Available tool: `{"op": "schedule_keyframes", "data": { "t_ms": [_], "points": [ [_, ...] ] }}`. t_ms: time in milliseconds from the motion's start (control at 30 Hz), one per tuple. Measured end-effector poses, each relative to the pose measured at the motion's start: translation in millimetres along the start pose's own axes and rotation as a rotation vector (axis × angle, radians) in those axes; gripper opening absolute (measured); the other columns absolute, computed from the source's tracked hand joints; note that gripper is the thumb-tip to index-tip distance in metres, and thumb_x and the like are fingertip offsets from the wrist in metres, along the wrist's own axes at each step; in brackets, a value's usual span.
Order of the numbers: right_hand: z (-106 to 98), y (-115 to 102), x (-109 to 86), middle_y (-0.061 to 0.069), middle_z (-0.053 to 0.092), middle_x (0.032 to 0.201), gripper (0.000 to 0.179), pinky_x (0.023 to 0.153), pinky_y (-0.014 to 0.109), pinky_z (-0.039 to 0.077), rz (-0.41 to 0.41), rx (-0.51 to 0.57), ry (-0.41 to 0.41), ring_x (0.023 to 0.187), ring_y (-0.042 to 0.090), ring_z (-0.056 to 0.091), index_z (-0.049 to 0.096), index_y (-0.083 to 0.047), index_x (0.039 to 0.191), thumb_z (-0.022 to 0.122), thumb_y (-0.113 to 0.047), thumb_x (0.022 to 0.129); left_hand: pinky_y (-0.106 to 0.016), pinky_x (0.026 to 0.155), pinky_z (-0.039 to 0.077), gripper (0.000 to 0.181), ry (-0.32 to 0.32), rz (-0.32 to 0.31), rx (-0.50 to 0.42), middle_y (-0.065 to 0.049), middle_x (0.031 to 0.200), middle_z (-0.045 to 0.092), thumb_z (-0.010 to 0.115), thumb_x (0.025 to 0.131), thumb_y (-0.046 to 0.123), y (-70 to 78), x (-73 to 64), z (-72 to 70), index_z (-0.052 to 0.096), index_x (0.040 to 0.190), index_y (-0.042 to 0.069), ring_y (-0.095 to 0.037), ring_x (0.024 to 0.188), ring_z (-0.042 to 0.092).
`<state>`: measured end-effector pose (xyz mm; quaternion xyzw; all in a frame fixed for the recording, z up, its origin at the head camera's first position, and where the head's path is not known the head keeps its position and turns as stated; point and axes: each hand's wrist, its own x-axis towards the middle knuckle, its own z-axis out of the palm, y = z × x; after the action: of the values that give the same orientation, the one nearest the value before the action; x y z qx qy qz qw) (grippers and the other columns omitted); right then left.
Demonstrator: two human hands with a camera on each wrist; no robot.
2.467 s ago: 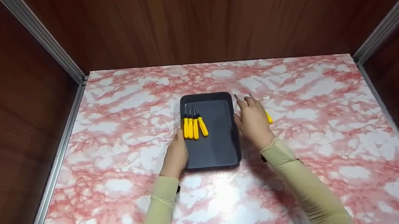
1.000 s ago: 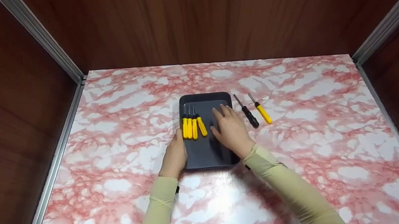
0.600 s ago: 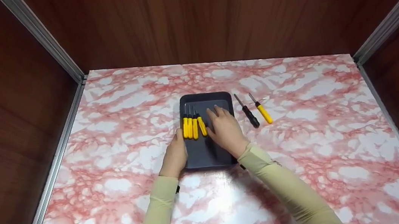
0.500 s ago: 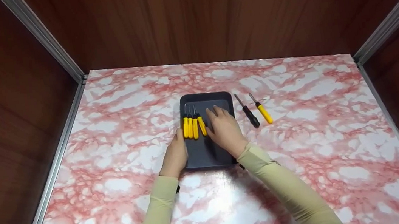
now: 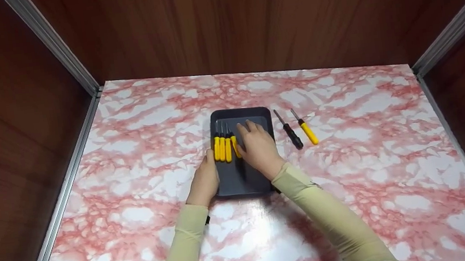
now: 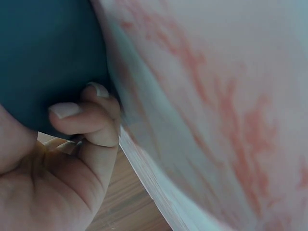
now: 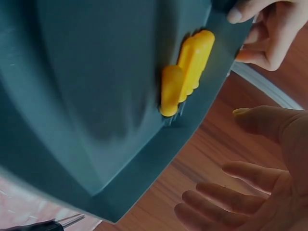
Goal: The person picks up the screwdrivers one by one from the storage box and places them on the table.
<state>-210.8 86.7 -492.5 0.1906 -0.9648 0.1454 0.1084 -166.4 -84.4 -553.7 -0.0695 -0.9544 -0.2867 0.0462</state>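
A dark grey tray [image 5: 243, 180] sits mid-table with several yellow-handled screwdrivers [image 5: 222, 149] side by side along its left part, slim shafts pointing away. My left hand [image 5: 204, 180] grips the tray's left wall; the left wrist view has its fingers curled against the dark tray, and the right wrist view puts its thumb over the rim. Over the right half of the tray hovers my right hand [image 5: 259, 147], fingers extended and spread, thumb close to the rightmost yellow handle, which it partly covers. Nothing shows between the fingers of the right hand [image 7: 236, 192] in the right wrist view.
Right of the tray lie a black screwdriver [image 5: 290, 134] and another yellow-handled screwdriver [image 5: 307, 131], roughly parallel. The red-and-white marbled table [image 5: 146, 114] is bounded by dark wooden panels [image 5: 224, 25] at the back and both sides, with metal strips at the corners.
My right hand has left the two screwdrivers on the table and moved left over the tray, edging closer to the yellow handles. The left hand and tray keep their place.
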Motion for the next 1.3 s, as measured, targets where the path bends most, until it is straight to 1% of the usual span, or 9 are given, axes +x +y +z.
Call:
{"op": "schedule_keyframes", "data": {
  "t_ms": [200, 467, 600, 767, 900, 1100, 1300],
  "points": [
    [4.4, -3.8, 8.1, 0.024, 0.052, 0.128, 0.055, 0.093, 0.047, 0.044, -0.006, -0.001, 0.011, 0.110, 0.040, 0.053, 0.054, -0.001, 0.131, 0.072, -0.022, 0.084, -0.045, 0.072, 0.049, 0.033, -0.009, 0.014, 0.014, -0.018, 0.097, 0.058, 0.046, 0.093, -0.005, -1.0, 0.7, 0.6, 0.036, 0.125, -0.002, -0.034, 0.081, 0.062],
    [8.7, -7.6, 17.3, 0.026, 0.051, 0.129, 0.053, 0.091, 0.049, 0.045, 0.006, 0.018, 0.008, 0.112, 0.041, 0.052, 0.054, -0.001, 0.131, 0.071, -0.019, 0.085, -0.045, 0.072, 0.049, 0.035, -0.021, 0.023, 0.009, -0.019, 0.101, 0.058, 0.045, 0.094, -0.004, -1.5, 1.5, 2.0, 0.034, 0.128, -0.002, -0.035, 0.081, 0.062],
    [11.9, -8.6, 18.3, 0.026, 0.051, 0.128, 0.053, 0.089, 0.050, 0.046, 0.008, 0.022, 0.009, 0.111, 0.041, 0.053, 0.055, -0.001, 0.130, 0.073, -0.017, 0.084, -0.046, 0.071, 0.050, 0.034, -0.015, 0.026, -0.002, -0.019, 0.100, 0.058, 0.045, 0.095, -0.004, -0.6, 1.1, 1.8, 0.035, 0.127, -0.001, -0.036, 0.080, 0.062],
    [17.7, -9.0, 16.8, 0.025, 0.052, 0.127, 0.055, 0.086, 0.049, 0.048, -0.002, -0.002, 0.006, 0.108, 0.041, 0.054, 0.055, -0.001, 0.131, 0.075, -0.016, 0.082, -0.046, 0.071, 0.050, 0.032, -0.007, 0.023, -0.003, -0.019, 0.098, 0.058, 0.044, 0.095, -0.004, 0.1, 0.3, 0.5, 0.036, 0.126, -0.001, -0.037, 0.079, 0.062],
    [21.2, -9.5, 16.3, 0.025, 0.052, 0.128, 0.058, 0.086, 0.048, 0.048, -0.004, -0.027, -0.021, 0.110, 0.041, 0.053, 0.053, -0.001, 0.132, 0.076, -0.014, 0.081, -0.046, 0.072, 0.050, 0.034, -0.012, 0.016, -0.002, -0.019, 0.101, 0.059, 0.043, 0.096, -0.003, -0.2, 0.2, -0.1, 0.035, 0.129, -0.001, -0.036, 0.080, 0.062],
    [23.0, -11.6, 16.8, 0.025, 0.051, 0.130, 0.058, 0.091, 0.049, 0.045, -0.005, -0.048, -0.064, 0.116, 0.041, 0.051, 0.053, -0.001, 0.134, 0.075, -0.013, 0.081, -0.046, 0.073, 0.049, 0.037, -0.018, 0.008, -0.001, -0.020, 0.103, 0.059, 0.043, 0.096, -0.003, -1.4, 0.2, 0.1, 0.033, 0.131, -0.001, -0.036, 0.082, 0.062],
    [26.3, -11.2, 17.6, 0.025, 0.053, 0.126, 0.054, 0.091, 0.049, 0.045, -0.009, -0.086, -0.098, 0.113, 0.041, 0.052, 0.054, -0.002, 0.132, 0.072, -0.012, 0.082, -0.046, 0.073, 0.049, 0.035, 0.004, 0.018, -0.006, -0.020, 0.101, 0.059, 0.043, 0.096, -0.003, -2.3, -0.9, -0.2, 0.035, 0.130, -0.002, -0.036, 0.081, 0.062]
  ]
}}
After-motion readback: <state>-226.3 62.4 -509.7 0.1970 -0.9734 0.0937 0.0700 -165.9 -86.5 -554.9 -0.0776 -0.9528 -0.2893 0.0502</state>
